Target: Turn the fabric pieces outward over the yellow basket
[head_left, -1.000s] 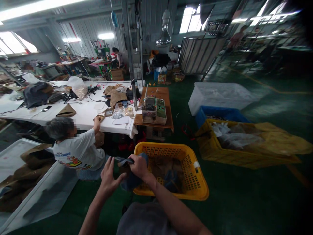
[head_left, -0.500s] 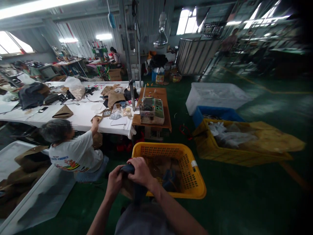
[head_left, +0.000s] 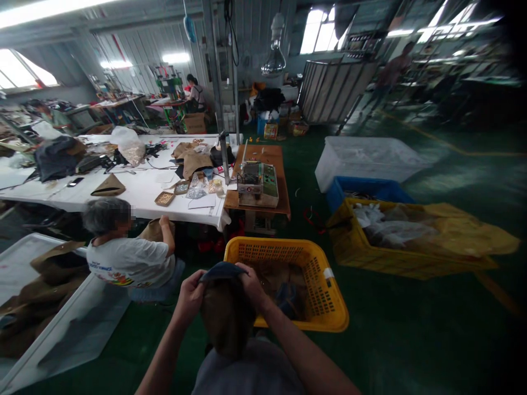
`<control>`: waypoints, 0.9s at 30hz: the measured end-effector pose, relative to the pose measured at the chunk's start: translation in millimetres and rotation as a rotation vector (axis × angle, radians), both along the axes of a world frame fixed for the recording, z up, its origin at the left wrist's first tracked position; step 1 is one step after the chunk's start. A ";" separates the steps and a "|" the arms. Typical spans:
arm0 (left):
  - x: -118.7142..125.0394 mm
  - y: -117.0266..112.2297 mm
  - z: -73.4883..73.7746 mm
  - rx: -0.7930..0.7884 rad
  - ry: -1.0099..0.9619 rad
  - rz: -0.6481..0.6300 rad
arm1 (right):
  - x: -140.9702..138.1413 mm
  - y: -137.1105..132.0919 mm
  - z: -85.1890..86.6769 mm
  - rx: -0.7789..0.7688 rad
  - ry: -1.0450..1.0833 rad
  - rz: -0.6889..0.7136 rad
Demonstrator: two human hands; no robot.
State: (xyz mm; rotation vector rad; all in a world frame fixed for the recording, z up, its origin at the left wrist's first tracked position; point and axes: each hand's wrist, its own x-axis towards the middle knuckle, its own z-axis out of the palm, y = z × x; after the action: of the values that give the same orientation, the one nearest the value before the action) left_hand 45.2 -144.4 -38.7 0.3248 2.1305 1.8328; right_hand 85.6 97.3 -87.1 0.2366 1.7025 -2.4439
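My left hand [head_left: 192, 292] and my right hand [head_left: 252, 285] hold up a brown fabric piece [head_left: 226, 318] with a blue, denim-like edge along its top. Both sets of fingers are closed on that edge, one at each end, and the brown cloth hangs down in front of my body. Its exact kind cannot be told. Just beyond it stands a yellow plastic basket [head_left: 335, 307] with slotted walls. Inside the basket lie brown cloth [head_left: 269, 274] and a blue cloth piece [head_left: 289, 299], partly hidden by my right hand and forearm.
At left a co-worker [head_left: 132, 258] sits by a white-covered table [head_left: 135, 192] holding a tray of small metal parts [head_left: 164, 198]. A white bin [head_left: 86, 318] holds brown cloth. A machine [head_left: 258, 186] stands on a brown table. Yellow [head_left: 407, 260] and blue crates [head_left: 335, 197] stand right.
My hands have moved apart, spreading the bunched cloth so its blue edge and brown body now show. The co-worker's hand has drawn back from the tray to below the table edge.
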 end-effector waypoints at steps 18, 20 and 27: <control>5.5 32.2 28.3 0.452 -0.571 0.011 | -32.1 10.8 -10.8 0.091 -0.008 0.337; -3.0 30.8 32.0 0.442 -0.537 0.064 | -37.5 2.3 -9.7 -0.061 -0.115 0.259; -58.5 -19.4 -9.4 0.126 -0.313 -0.049 | -52.8 9.9 -4.0 -0.074 -0.102 -0.002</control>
State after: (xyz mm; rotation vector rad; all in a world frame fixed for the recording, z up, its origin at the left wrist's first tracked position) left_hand -13.3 -163.8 -48.0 0.1078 1.7879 1.8558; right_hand 32.7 107.2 -91.1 0.3472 1.5686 -2.4454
